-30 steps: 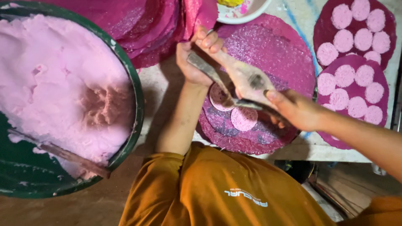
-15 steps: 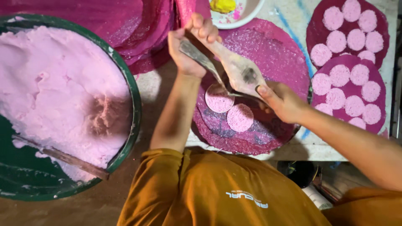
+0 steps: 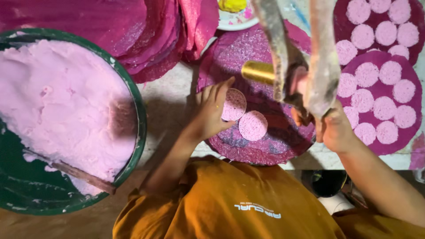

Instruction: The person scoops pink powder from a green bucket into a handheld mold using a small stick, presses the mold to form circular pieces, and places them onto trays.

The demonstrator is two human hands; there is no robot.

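Laying out pink discs: left hand [image 3: 211, 111], fingers spread, pressing a pink disc [image 3: 233, 104] flat on the magenta mat [image 3: 261, 146]; second disc [image 3: 253, 125] touching at its 4 o'clock. Right hand [image 3: 333, 127], at 3 o'clock, clenched around scissor-like tongs [image 3: 305, 57]. Next, probably: another disc set close beside, without overlap.

The dough [image 3: 57, 106] in the green basin [image 3: 133, 95] looked soft, wet and matt pink. The round mat [image 3: 265, 146] was coarse and woven, dyed magenta. The press [image 3: 305, 66] seemed worn wood smeared with paste, its brass tube [image 3: 258, 72] shiny.
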